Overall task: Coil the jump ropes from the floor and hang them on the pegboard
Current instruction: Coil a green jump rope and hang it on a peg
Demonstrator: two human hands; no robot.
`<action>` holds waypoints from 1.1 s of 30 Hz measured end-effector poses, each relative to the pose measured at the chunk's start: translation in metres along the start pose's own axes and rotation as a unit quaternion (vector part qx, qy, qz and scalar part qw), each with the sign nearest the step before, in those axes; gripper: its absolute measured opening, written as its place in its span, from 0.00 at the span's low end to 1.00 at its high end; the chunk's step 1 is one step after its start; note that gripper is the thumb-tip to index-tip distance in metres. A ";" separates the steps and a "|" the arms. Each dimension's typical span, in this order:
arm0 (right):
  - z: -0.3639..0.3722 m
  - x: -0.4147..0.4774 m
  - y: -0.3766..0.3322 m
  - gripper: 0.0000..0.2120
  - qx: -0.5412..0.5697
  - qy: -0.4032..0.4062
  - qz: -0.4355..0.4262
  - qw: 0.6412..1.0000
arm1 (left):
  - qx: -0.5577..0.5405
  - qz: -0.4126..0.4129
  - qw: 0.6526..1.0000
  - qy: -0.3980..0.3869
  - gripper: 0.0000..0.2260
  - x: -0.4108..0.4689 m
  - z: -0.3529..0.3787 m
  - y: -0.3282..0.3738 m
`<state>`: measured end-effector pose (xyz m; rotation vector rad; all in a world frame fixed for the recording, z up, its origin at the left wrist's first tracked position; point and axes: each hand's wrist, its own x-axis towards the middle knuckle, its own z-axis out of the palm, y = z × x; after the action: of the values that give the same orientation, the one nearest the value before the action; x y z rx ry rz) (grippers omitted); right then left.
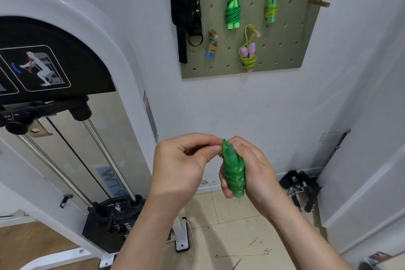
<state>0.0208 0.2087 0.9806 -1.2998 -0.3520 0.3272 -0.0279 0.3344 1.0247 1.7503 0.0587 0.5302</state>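
Leftward stands a white cable machine [92, 26]; above, an olive pegboard [311, 35] holds coiled ropes [233, 10]. Below it, the right hand [258, 171] grips 1 wound green jump rope [233, 171] upright, the left hand [182, 164] pinching its top.

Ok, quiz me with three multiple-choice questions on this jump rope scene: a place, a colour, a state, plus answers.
1. Where on the pegboard does the purple-handled rope hang? A) top left B) lower middle C) far-right peg
2. What colour is the held rope? A) pink B) blue C) green
3. What state is the held rope in? A) wound around its handles B) stretched straight C) knotted to a peg

1 B: its peg sits low, mid-board. 2 C: handles and cord are green. 3 A: the right hand grips the wound bundle, the left hand pinches its top.
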 end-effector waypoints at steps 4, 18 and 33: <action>-0.008 0.003 0.007 0.15 -0.129 0.072 -0.076 0.986 | -0.116 -0.052 0.992 0.006 0.05 -0.005 0.003 -0.009; -0.009 0.005 0.028 0.20 -0.561 0.265 -0.226 0.751 | -0.077 -0.124 0.987 0.064 0.06 -0.001 0.025 -0.028; -0.019 0.023 0.048 0.17 -0.568 0.340 -0.265 0.701 | 0.197 0.018 0.979 0.043 0.08 -0.001 0.047 -0.042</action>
<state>0.0478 0.2131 0.9315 -2.3024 -0.2569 -1.0499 -0.0004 0.3018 0.9777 2.1155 0.2051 0.6541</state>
